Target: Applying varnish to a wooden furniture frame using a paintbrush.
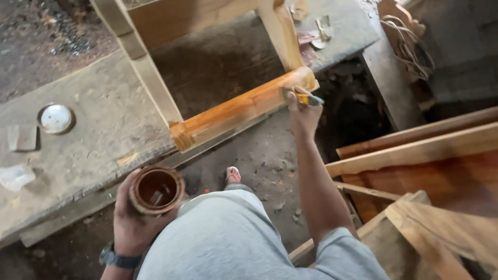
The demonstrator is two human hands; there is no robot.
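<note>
Hands at work, left to right: left hand (132,220), wristwatch (115,257) on its wrist, closed around a small round can (156,189) of dark brown liquid, held low beside the bench (98,140); right hand (302,115) gripping a brush (306,97) whose tip touches the end of a glossy orange-stained rail (243,108) of an unfinished wooden frame (150,78) resting on the bench. Round lid (56,119) at far left; stacked wooden boards (430,166) at right.

Can (156,189) in left hand (132,223), below frame rail (238,109); brush (306,98) at rail's right end.
</note>
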